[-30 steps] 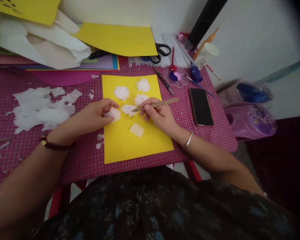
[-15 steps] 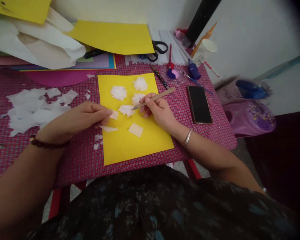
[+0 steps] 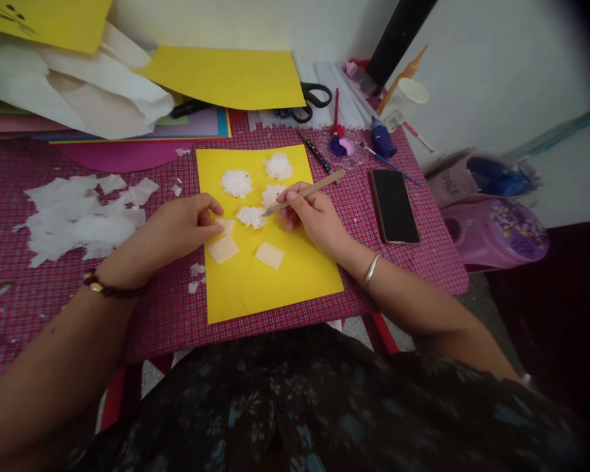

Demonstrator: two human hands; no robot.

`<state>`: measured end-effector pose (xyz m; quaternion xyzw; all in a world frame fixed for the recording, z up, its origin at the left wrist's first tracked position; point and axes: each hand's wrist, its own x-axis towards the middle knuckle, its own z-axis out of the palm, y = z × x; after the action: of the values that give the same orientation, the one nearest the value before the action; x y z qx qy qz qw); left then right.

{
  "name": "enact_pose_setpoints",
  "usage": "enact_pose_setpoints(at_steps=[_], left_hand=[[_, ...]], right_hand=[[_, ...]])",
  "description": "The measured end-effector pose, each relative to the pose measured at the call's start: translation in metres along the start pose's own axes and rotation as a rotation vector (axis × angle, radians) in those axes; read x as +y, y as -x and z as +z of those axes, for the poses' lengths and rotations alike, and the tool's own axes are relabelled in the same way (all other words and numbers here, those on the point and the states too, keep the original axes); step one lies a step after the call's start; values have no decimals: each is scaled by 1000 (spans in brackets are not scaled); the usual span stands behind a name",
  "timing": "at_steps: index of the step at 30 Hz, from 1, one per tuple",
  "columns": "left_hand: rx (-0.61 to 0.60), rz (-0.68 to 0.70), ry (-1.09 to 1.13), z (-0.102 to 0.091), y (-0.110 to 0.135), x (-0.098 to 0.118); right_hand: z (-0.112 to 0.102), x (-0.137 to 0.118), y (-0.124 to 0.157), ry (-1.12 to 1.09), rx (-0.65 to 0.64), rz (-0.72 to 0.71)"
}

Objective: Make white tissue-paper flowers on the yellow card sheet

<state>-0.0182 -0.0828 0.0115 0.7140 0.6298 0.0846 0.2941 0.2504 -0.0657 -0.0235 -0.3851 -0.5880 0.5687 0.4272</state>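
A yellow sheet [image 3: 270,275] lies on the red checked tablecloth [image 3: 167,308]. Several crumpled white tissue tufts [image 3: 236,183] are stuck on its upper half. My right hand [image 3: 314,219] grips a thin wooden stick [image 3: 309,191], its tip on a tuft [image 3: 250,216]. My left hand [image 3: 177,229] rests at the sheet's left edge, fingertips pinched on a small tissue square [image 3: 225,227]. Two more flat squares lie on the sheet, one [image 3: 222,249] just below that hand and one [image 3: 269,255] nearer the middle.
A heap of white tissue pieces [image 3: 78,216] lies at left. A black phone [image 3: 394,206] lies right of the sheet. Scissors [image 3: 307,105], a blue bottle [image 3: 382,139], a paint dish [image 3: 343,147], a paper cup [image 3: 412,97] and more coloured sheets [image 3: 226,78] crowd the back edge.
My left hand drew back to the left, lifting a tissue square off the sheet, then set it down flat below the hand. The right hand and stick barely moved.
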Motion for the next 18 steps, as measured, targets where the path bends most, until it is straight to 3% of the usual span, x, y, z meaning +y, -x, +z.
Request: enact_pose_setpoints(at_steps=[6,11,14,18], left_hand=[[-63,-44,37,-10,1,5],[-50,-14,229,-9,-5,-14],[-54,16,345,-8,-4,-15],[-88,42,421,-8,5,5]], right_hand=[[-4,1,-3,-26,52,25],[-5,-2,-3,-17,141,20],[-2,-6,3,21,40,-30],[4,-5,9,94,-158,-148]])
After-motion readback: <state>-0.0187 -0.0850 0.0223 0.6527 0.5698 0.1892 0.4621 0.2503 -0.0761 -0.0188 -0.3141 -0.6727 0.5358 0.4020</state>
